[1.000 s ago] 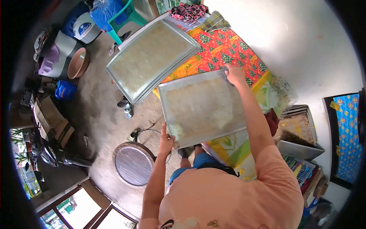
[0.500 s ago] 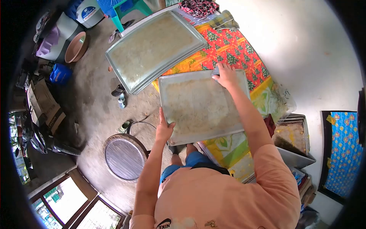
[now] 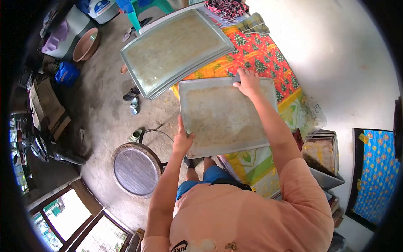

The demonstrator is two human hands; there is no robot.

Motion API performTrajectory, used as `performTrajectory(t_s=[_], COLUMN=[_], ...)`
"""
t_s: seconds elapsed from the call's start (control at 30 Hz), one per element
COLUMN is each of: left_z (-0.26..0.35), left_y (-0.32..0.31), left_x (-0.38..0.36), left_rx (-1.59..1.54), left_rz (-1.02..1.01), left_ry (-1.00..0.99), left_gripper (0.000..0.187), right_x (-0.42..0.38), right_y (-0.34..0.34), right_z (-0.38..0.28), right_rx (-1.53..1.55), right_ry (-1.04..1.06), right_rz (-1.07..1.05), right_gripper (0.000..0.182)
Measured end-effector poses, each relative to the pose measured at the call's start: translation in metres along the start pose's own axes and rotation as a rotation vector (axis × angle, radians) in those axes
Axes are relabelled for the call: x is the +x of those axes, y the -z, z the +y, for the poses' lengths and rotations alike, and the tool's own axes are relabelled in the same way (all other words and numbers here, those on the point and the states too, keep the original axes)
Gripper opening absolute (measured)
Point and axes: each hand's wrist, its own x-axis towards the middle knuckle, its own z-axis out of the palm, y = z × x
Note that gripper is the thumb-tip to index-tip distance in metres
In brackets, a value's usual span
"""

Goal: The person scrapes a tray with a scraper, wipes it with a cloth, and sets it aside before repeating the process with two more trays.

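A flat metal tray [image 3: 226, 117] lies in front of me, partly over the patterned tablecloth [image 3: 260, 59] and partly past the table's edge. My left hand [image 3: 183, 140] grips its left rim, forefinger stretched along the edge and thumb on top. At the far rim, my right hand [image 3: 248, 84] presses a small grey thing [image 3: 237, 78] against the tray; what it is I cannot make out. A stack of similar trays [image 3: 176, 50] rests at the table's far left.
A round stool [image 3: 136, 170] stands on the floor at left. More trays [image 3: 321, 151] are at right, beside the white wall. Shoes [image 3: 134, 106], a brown basin [image 3: 86, 44] and a blue container [image 3: 67, 74] are on the floor. Crumpled cloth [image 3: 226, 8] lies at the table's far end.
The view has shifted slightly, so the stacked trays appear further right and higher. Both hands keep nearly the same places on the tray.
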Motion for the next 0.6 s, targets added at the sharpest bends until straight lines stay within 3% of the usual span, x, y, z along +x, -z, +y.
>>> performTrajectory(t_s=[0.1, 0.13, 0.23, 0.37, 0.4, 0.5, 0.53, 0.6], left_z=[0.000, 0.000, 0.002, 0.005, 0.007, 0.013, 0.013, 0.010], left_y=[0.000, -0.001, 0.001, 0.001, 0.003, 0.007, 0.007, 0.004], left_x=[0.002, 0.002, 0.001, -0.001, -0.002, 0.000, 0.001, 0.001], left_rx=[0.003, 0.003, 0.037, 0.044, 0.027, -0.004, 0.003, 0.020], left_rz=[-0.008, -0.010, -0.011, -0.004, -0.034, -0.078, -0.078, -0.062], left_ry=[-0.011, -0.012, -0.008, 0.003, 0.040, 0.123, 0.132, 0.101], left_gripper=[0.105, 0.104, 0.104, 0.104, 0.105, 0.105, 0.105, 0.105], right_x=[-0.015, -0.010, 0.002, -0.012, -0.007, -0.002, -0.008, 0.000], right_y=[-0.014, -0.009, 0.000, -0.013, -0.004, -0.001, -0.009, -0.007], right_z=[-0.020, -0.018, -0.013, -0.030, -0.033, -0.046, -0.057, -0.060], right_rx=[-0.064, -0.013, -0.035, -0.020, 0.021, -0.031, -0.040, 0.003], right_ry=[0.271, 0.169, 0.025, 0.205, 0.100, 0.130, 0.225, 0.123], right_rz=[0.082, -0.043, 0.020, -0.004, -0.053, -0.046, 0.011, 0.002], right_gripper=[0.059, 0.059, 0.060, 0.059, 0.057, 0.055, 0.053, 0.054])
